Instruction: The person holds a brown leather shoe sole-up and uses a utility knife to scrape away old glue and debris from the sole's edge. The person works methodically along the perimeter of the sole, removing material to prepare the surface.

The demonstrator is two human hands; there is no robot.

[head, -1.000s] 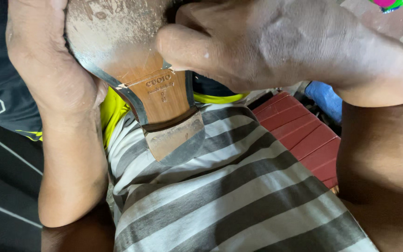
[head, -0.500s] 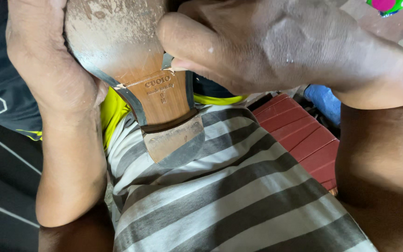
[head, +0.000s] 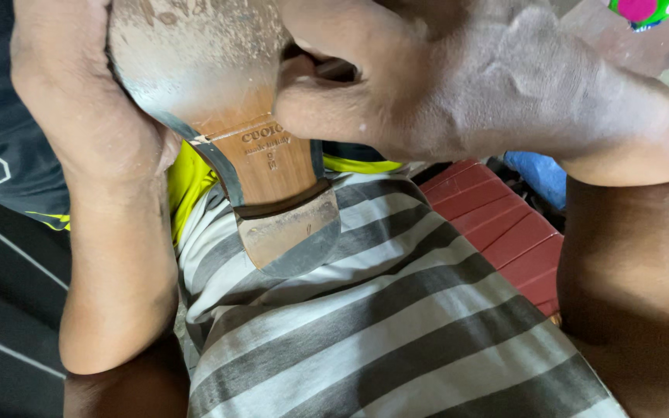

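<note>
shoe: I've got a worn tan leather-soled shoe [head: 226, 116] sole-up, heel end resting on the grey-and-white striped cloth [head: 381, 333] in my lap
left hand [head: 79, 101]: wrapped around the shoe's left edge, gripping it
right hand [head: 458, 77]: curled fingers pressing the sole's right side, thumb on the waist
background: red ridged plastic crate [head: 505, 232] sitting just right of the cloth

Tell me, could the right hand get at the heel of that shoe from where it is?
Probably yes. The right hand already rests on the shoe sole just above the heel, which lies bare over the striped cloth. The left hand holds the other edge, clear of it.
</note>
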